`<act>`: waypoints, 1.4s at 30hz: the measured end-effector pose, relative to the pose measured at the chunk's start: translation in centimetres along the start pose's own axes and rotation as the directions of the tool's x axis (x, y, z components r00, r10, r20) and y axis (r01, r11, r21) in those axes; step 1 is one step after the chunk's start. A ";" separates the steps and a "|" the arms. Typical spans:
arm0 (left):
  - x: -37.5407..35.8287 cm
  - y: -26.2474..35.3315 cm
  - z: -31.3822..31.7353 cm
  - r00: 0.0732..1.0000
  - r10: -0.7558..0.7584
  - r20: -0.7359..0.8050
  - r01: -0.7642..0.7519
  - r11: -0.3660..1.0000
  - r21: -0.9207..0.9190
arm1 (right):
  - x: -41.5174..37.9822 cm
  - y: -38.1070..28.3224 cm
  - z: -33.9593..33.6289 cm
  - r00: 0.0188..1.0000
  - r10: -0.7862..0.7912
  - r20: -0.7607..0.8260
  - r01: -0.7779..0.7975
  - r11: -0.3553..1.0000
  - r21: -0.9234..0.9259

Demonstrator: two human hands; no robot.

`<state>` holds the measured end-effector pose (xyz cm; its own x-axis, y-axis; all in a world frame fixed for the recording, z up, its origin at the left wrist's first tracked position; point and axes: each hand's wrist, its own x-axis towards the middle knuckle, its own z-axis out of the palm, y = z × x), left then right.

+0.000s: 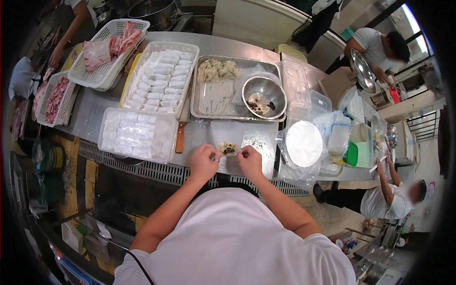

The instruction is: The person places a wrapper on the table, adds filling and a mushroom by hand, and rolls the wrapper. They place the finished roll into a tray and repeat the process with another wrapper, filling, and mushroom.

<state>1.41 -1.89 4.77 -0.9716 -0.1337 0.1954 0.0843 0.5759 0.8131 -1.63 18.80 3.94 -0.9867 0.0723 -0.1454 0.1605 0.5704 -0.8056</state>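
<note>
Your left hand [203, 160] and right hand [249, 159] meet over a thin wrapper [229, 150] topped with a small mound of filling [228, 148], fingers of both hands pinched on its edges at the near side of the steel table [90, 111]. The wrapper lies on a pale board [256, 135] just ahead of you. Beyond it, a metal tray [216, 97] carries more filling beside a steel bowl [264, 97] that holds what looks like dark scraps, though the view is too small to be sure. To the left, a white basket [159, 78] and a clear tub [137, 134] are packed with finished white rolls. A wooden-handled knife [180, 137] lies between tub and board. A stack of round wrappers [304, 142] sits in plastic at your right. Baskets of raw meat [107, 50] stand at the far left.
</note>
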 end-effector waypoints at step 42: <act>-1.7 -3.9 0.5 0.817 0.518 0.254 -0.522 0.851 -0.059 | -3.2 1.4 -1.7 0.675 -0.667 0.316 0.736 0.639 -0.224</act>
<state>2.65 -3.50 1.03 -0.8059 0.3940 0.4419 0.5917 0.5124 0.6223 1.70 20.80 4.26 -0.7653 -0.5898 0.2578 -0.6291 0.6007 -0.4933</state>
